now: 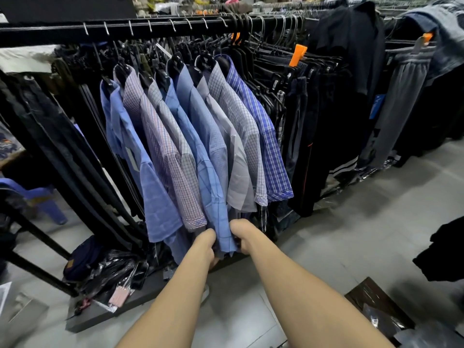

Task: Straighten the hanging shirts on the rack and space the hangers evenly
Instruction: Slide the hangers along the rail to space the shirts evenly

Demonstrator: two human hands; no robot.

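Reaching up from the bottom of the frame, two bare forearms meet at the centre, where the left hand (207, 243) and right hand (242, 236) are each closed on the lower hem of a smooth blue shirt (200, 151), one on either side. It hangs mid-row among soft checked and plain shirts (241, 126) on black hangers (175, 64). Grey floor tiles (326, 234) lie below. Across the top runs the black metal rack (62, 30), with dark trousers (313, 121) at right.

One head-worn wide view; it faces forward and down, close upon the rack (150, 30) of shirts (190, 136).
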